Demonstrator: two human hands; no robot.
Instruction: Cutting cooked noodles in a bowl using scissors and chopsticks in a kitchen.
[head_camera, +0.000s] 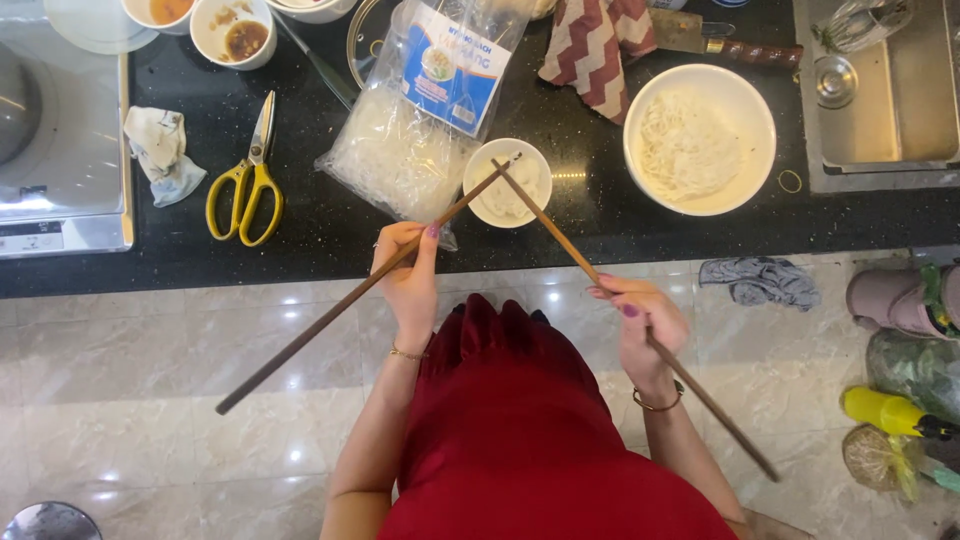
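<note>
Head view: a black stone desk (330, 235) is seen from above, with pale tiled floor on the near side.
Left hand (408, 275): closed around one long brown wooden chopstick (350, 298), held near its middle.
Right hand (640, 315): closed around a second long brown wooden chopstick (560, 240).
Chopstick tips: crossed over a small white bowl of pale noodles (507, 183) near the desk's near edge.
Step in hand: judged as noodles being worked in the small bowl, one stick per hand.
Next move: steady, matched tips would be called for.
Nearby: a clear plastic bag of rice noodles (400, 150) just left; a large white bowl of noodles (700, 138) to the right; yellow-handled scissors (248, 180) further left.
</note>
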